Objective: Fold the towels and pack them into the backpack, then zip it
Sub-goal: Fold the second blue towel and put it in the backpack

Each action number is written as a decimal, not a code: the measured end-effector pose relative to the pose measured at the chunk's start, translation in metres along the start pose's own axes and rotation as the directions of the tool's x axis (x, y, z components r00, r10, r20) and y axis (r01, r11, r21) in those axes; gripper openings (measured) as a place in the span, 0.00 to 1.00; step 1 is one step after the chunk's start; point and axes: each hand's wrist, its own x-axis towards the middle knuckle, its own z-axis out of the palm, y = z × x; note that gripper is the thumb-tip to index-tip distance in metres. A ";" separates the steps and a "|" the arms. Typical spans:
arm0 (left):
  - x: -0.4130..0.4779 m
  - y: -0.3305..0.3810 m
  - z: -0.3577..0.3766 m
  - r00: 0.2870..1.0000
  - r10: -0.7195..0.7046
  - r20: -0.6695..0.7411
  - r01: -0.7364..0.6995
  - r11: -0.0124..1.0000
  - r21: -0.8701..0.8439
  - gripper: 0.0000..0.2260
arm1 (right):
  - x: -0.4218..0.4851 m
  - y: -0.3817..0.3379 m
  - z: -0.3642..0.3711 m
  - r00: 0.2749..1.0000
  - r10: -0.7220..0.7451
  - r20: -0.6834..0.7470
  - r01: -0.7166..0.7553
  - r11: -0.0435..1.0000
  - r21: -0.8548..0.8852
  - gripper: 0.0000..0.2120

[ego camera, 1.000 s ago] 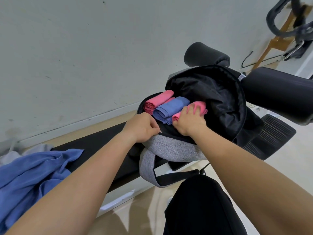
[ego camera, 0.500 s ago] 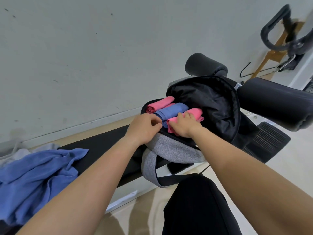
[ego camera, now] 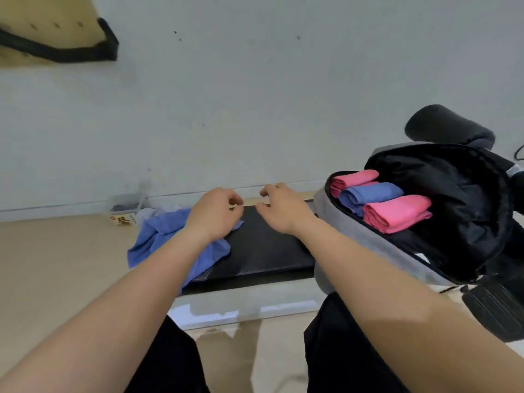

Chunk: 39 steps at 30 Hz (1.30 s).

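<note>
**One loose towel left, and it lies on your left hand's side**

Three folded towels already sit side by side in the open backpack (ego camera: 329, 208): a pink one (ego camera: 354, 180) farthest from you, a folded blue one (ego camera: 368, 195) in the middle, and a second pink one (ego camera: 397, 212) nearest you. The flap is thrown back and the zip is undone.

Your next piece is the crumpled blue towel (ego camera: 158, 236). It lies well to the left of the backpack, at the other end of the black padded worktop (ego camera: 263, 251). It is a heap with no clean long axis. Its cloth spreads across the worktop's width and spills over the near edge.

Your left hand (ego camera: 215, 214) is above the heap's backpack-side edge, and I cannot tell whether it touches the cloth. Your right hand (ego camera: 280, 211) hovers just beside it, between the left hand and the backpack, over bare padding. Both hands have loosely curled fingers and hold nothing.

Judging from this, the left hand should take the towel first. The right hand must move away from the backpack to find a corner. You will probably need to spread the cloth flat on the bare padding before folding.
</note>
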 end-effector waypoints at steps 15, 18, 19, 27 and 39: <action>-0.039 -0.155 -0.009 0.951 -0.202 -0.234 0.187 0.979 -0.082 0.07 | 0.060 -0.073 0.114 0.977 -0.156 0.147 0.146 0.986 0.076 0.18; -0.035 -0.155 -0.011 0.941 -0.203 -0.270 0.184 0.978 -0.097 0.04 | 0.066 -0.070 0.112 0.984 -0.110 0.142 0.107 0.994 0.035 0.12; -0.035 -0.155 -0.012 0.941 -0.202 -0.273 0.181 0.978 -0.099 0.04 | 0.067 -0.067 0.110 0.982 -0.112 0.152 0.111 0.994 0.013 0.10; -0.040 -0.143 -0.027 0.942 -0.212 -0.260 0.181 0.974 -0.140 0.03 | 0.061 -0.055 0.084 0.980 -0.113 0.163 0.125 0.990 -0.070 0.06; -0.046 -0.103 -0.023 0.987 -0.126 -0.099 0.143 0.972 0.186 0.09 | 0.030 -0.023 0.057 0.981 -0.028 0.192 -0.010 0.980 0.196 0.10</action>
